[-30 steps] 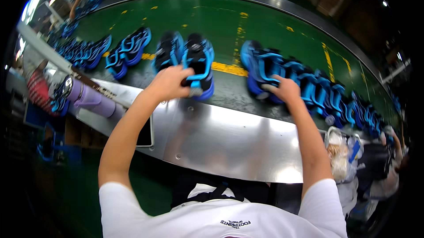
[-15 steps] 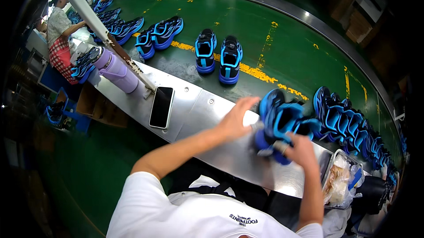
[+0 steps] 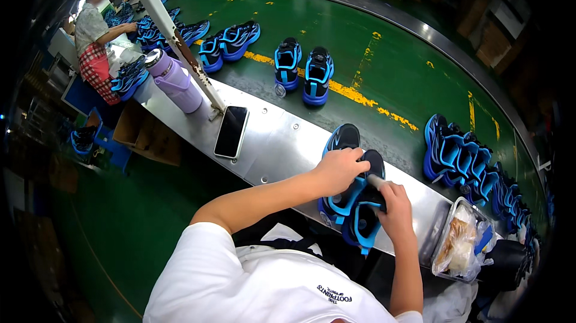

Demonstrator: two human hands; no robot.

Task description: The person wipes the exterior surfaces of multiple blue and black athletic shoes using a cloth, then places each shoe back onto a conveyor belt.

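Two black and blue sneakers lie side by side on the metal bench edge in front of me, toes pointing away. My left hand reaches across the left sneaker, its fingers bent and closed near the lacing of the right sneaker. From the other side my right hand grips that right sneaker by its upper. A pale wrap covers one right finger, which points at the left fingertips. What the left fingertips pinch is partly hidden.
Another sneaker pair stands on the green conveyor belt. A phone and a purple bottle are left, by a pole. Right are a sneaker row and a tray holding plastic bags. A co-worker stands far left.
The sneakers have come left and nearer to me, from a raised, blurred position down onto the bench edge. My left hand has moved from beside them to over them.
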